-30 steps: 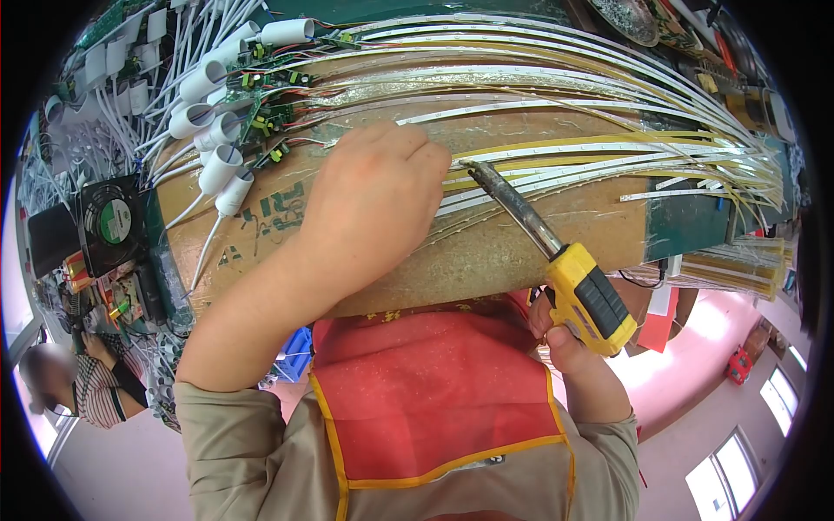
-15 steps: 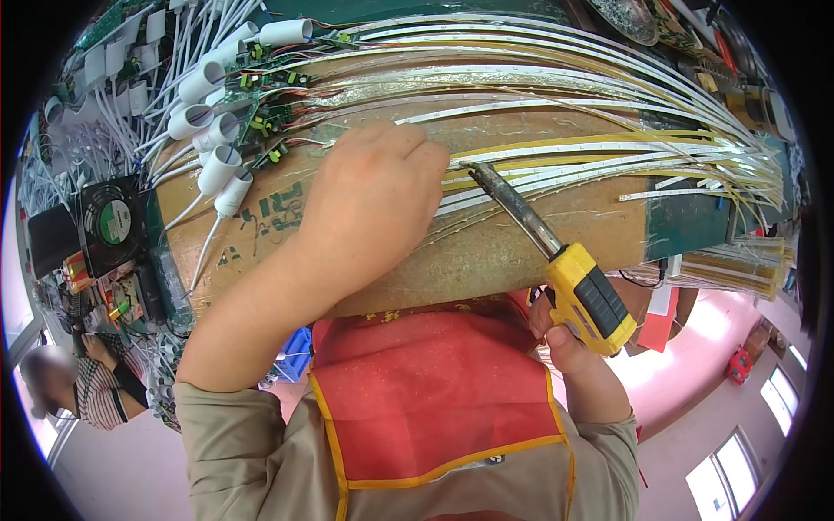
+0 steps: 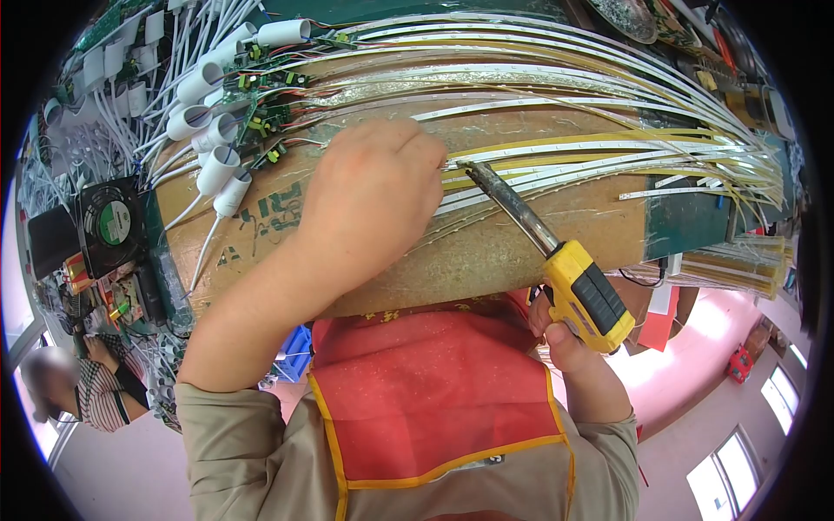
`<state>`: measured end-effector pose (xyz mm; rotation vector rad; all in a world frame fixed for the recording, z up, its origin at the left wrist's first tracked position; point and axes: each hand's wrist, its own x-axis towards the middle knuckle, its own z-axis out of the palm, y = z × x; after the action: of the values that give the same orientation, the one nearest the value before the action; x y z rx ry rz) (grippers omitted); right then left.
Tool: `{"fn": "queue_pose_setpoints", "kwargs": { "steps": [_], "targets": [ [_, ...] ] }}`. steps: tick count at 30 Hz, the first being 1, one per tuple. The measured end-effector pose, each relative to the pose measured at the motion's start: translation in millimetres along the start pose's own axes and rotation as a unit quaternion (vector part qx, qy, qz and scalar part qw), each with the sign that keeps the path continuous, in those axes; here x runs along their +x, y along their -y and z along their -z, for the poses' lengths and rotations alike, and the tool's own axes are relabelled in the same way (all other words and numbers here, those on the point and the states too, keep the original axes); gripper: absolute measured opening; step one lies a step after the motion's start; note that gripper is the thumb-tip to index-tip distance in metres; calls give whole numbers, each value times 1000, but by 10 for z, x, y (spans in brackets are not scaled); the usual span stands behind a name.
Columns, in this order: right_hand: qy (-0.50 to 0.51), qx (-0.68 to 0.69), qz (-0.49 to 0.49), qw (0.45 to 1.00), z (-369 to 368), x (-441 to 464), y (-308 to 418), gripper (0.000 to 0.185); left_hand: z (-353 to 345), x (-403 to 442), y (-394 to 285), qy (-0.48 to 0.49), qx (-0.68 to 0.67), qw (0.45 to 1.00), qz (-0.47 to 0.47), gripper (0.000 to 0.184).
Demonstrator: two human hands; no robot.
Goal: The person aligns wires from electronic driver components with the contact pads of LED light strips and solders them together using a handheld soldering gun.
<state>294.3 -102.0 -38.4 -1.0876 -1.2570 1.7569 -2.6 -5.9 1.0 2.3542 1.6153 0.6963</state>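
My left hand (image 3: 373, 195) is closed over the cardboard, its fingertips hidden beneath it beside the ends of white and yellow LED strips (image 3: 573, 161). What it pinches is out of sight. My right hand (image 3: 556, 334) grips a yellow and black soldering iron (image 3: 591, 295) near the front edge of the table. The iron's dark tip lies close to my left fingers, over the strip ends. Thin wires run from green circuit boards (image 3: 269, 122) towards the left hand and the upper strips. White cylindrical caps (image 3: 217, 169) on white cables lie left of the boards.
A black fan (image 3: 113, 221) stands at the left, near piled white cables (image 3: 104, 113). The cardboard (image 3: 504, 269) covers the green table. More strips (image 3: 738, 265) lie at the right. A person in a striped top (image 3: 100, 391) is at the lower left. A metal dish (image 3: 625, 19) is at the upper right.
The soldering iron and its tip have shifted very slightly left and up. My left hand has moved slightly left, still closed; the nearby caps have shifted a little left.
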Motion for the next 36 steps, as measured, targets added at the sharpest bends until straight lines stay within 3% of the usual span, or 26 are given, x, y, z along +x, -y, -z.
{"fn": "queue_pose_setpoints", "kwargs": {
  "steps": [23,34,36],
  "targets": [
    [0,-69,-1,998,36,-5,15,27,1,73,-45,31,9,999,21,4],
    [1,-61,12,998,11,33,-10,29,3,86,-52,33,11,999,24,4],
    [3,-2,-6,1000,-14,11,10,29,-1,85,-48,32,11,999,23,4]
  ]
}}
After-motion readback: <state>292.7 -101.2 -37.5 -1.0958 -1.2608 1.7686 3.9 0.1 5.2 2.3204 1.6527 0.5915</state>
